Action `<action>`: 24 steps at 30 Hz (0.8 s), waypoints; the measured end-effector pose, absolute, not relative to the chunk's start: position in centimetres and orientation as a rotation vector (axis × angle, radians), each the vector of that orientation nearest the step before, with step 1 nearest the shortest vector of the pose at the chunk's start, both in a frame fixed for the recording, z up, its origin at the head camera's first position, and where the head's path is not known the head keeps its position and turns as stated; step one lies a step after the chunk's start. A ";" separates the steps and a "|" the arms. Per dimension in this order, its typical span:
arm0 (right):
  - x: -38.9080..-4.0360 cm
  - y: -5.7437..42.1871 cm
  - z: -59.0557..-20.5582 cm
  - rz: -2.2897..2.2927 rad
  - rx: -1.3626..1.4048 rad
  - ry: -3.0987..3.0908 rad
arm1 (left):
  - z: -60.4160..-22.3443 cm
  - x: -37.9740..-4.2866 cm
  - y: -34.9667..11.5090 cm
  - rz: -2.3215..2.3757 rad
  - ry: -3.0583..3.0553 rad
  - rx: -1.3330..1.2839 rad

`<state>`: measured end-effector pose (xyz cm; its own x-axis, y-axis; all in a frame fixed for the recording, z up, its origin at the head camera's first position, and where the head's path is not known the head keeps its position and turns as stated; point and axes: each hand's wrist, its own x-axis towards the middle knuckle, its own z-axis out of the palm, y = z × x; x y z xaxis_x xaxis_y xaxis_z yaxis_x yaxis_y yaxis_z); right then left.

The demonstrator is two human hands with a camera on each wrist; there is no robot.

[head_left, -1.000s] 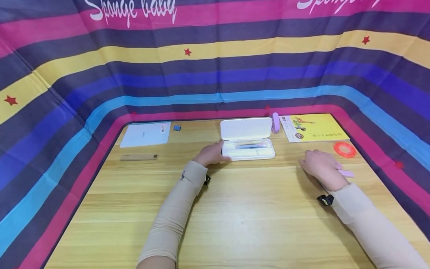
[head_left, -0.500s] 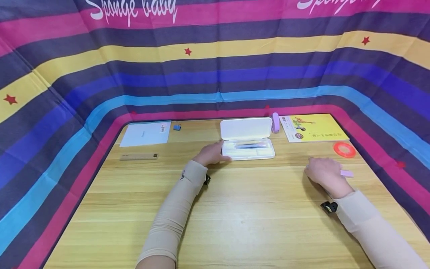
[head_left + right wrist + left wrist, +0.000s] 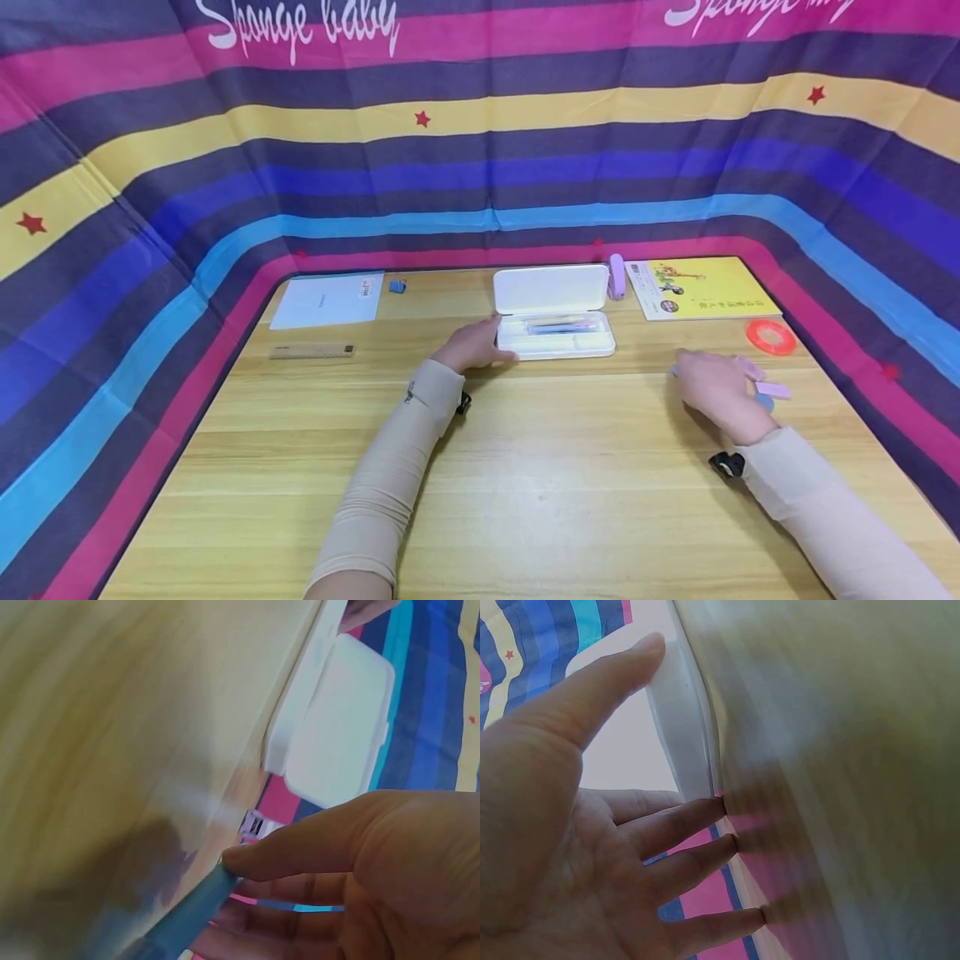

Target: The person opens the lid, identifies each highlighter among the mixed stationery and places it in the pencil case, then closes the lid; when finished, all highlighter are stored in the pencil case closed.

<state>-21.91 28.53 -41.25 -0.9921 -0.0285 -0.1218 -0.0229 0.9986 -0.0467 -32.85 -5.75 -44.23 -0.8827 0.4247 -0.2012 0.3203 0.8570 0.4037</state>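
A white pencil case (image 3: 555, 346) lies with its lid up, pens (image 3: 558, 325) inside. At its left end my left hand (image 3: 472, 343) rests, thumb along the front wall; in the left wrist view the other fingers (image 3: 697, 862) spread nearly straight, tips at the table beside the case. My right hand (image 3: 712, 383) pinches a blue stick-shaped thing (image 3: 191, 911) between thumb and fingers just above the table. Its ends show on both sides of the hand; its exact kind is unclear. Two small lilac pieces (image 3: 772, 390) lie right beside this hand.
An orange-red ring (image 3: 771, 337) and a yellow book (image 3: 705, 287) are at the right. A purple stapler (image 3: 617, 277) stands by the case's lid. At the left lie a pale blue notebook (image 3: 326, 300), a small blue item (image 3: 397, 286) and a wooden ruler (image 3: 312, 352).
My right hand first drew back toward me and right, then shifted slightly left; the blue stick-shaped thing now shows in its fingers. My left hand stays at the pencil case.
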 end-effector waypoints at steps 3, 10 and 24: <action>-22.4 27.6 -40.8 -0.005 -0.166 3.094 | -44.1 -32.8 -5.8 0.526 2.754 0.568; -23.7 25.2 -40.4 -0.039 -0.217 3.206 | -44.1 -32.9 -5.8 0.513 2.747 0.580; -26.9 21.3 -40.9 0.073 -0.441 3.277 | -44.5 -32.8 -5.8 0.541 2.763 0.593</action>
<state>-26.91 21.30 -40.87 -0.9509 -0.2663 0.1575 -0.2591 0.9637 0.0652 -32.82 -5.85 -44.52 -0.8817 0.4383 -0.1746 0.3401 0.8470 0.4087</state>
